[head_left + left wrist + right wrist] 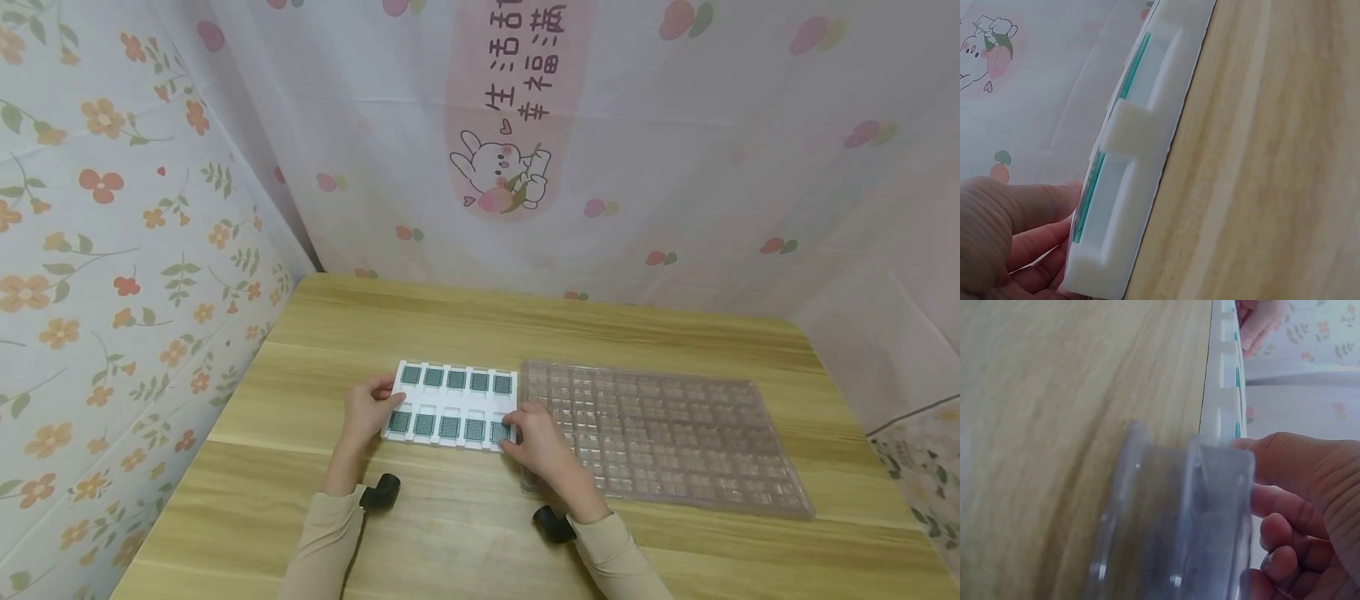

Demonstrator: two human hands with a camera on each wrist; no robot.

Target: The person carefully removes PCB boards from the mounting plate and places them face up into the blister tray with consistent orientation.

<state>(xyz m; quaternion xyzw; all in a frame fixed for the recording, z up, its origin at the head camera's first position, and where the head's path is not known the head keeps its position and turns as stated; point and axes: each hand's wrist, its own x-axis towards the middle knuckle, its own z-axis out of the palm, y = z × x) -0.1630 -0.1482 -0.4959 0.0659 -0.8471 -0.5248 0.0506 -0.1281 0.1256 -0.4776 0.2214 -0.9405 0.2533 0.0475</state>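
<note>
A white tray [450, 402], holding two rows of green gridded squares [449, 427], lies between both hands on the table. My left hand [369, 410] grips its left edge; in the left wrist view the thumb [1047, 206] lies at the top and the other fingers are lower, partly hidden. At the opposite edge my right hand [542, 437] pinches the tray near its front corner. The right wrist view shows the green squares edge-on in notches of the white tray [1221, 400]. A clear plastic tray [1222, 487] partly covers the right fingertips there.
The large clear plastic tray [675, 437] with many small compartments lies right of the white tray, close against it and under the right hand. The wooden table [450, 325] meets a printed curtain [660, 167] at the back; a floral curtain [135, 250] hangs on the left.
</note>
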